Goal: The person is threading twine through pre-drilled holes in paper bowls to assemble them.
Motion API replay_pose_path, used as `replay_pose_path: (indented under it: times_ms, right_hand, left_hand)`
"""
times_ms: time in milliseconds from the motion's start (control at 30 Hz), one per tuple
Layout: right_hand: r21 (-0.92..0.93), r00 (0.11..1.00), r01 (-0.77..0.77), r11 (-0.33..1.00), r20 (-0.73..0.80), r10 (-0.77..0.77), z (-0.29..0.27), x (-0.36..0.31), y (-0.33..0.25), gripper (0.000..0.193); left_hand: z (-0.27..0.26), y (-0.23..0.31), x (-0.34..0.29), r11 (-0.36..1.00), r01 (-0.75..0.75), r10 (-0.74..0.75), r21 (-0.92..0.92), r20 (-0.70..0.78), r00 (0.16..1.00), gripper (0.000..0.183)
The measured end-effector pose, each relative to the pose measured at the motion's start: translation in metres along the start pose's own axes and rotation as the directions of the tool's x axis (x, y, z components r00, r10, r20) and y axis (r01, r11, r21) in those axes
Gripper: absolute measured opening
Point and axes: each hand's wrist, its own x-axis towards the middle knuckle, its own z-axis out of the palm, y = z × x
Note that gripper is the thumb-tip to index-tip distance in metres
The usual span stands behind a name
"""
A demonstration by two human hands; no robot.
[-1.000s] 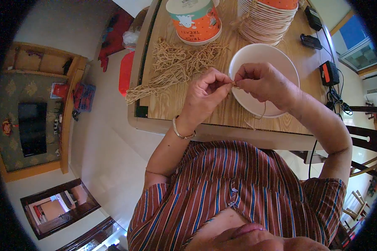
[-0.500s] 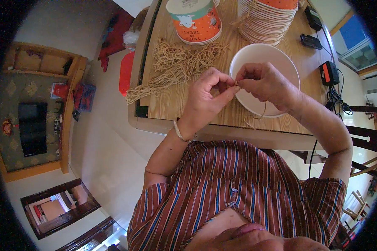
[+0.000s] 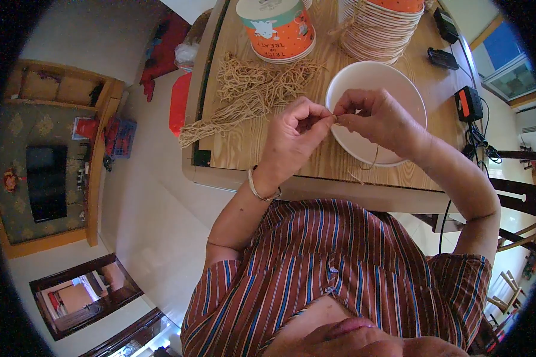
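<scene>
My left hand (image 3: pixel 295 134) and my right hand (image 3: pixel 384 122) meet fingertip to fingertip over the left rim of a white, open round bucket (image 3: pixel 399 89). Both are closed in a pinch on a thin tan twine (image 3: pixel 376 156). Most of the pinched part is hidden by my fingers. From under my right hand the twine's tail hangs down past the bucket's near rim. A loose bundle of tan twine strands (image 3: pixel 250 95) lies on the table just beyond my left hand.
Behind the bundle stands an upturned orange-and-green paper bucket (image 3: pixel 280 38). A tall stack of nested buckets (image 3: pixel 378 33) is to its right. Black adapters (image 3: pixel 467 104) and tangled cables (image 3: pixel 479 143) lie along the right edge of the wooden table (image 3: pixel 232 152).
My left fingers have closed up tighter and the gap inside the pinch has narrowed. Both hands have shifted very slightly left; the bucket and bundle stay put.
</scene>
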Motion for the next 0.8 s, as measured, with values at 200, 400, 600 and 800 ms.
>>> replay_pose_path:
  times_ms: [200,400,600,800]
  right_hand:
    - [-0.312,0.967,0.2,0.929,-0.087,-0.238,0.006,-0.01,-0.008,0.011]
    - [-0.315,0.936,0.292,0.903,-0.1,-0.338,0.008,-0.018,-0.016,0.01]
    - [-0.446,0.92,0.299,0.844,-0.101,-0.379,0.01,-0.016,-0.004,0.011]
    - [-0.631,0.835,0.393,0.669,-0.06,-0.547,0.011,-0.016,-0.004,0.011]
  left_hand:
    - [-0.001,-0.011,0.001,0.997,-0.06,0.061,0.052,-0.023,0.998,0.003]
    - [0.001,-0.006,0.0,1.0,-0.026,0.026,-0.009,-0.005,1.0,0.003]
    - [0.002,-0.007,0.0,0.99,-0.105,0.107,0.098,-0.015,0.994,0.004]
    - [0.001,-0.003,0.001,0.949,-0.211,0.221,0.234,-0.014,0.975,0.005]
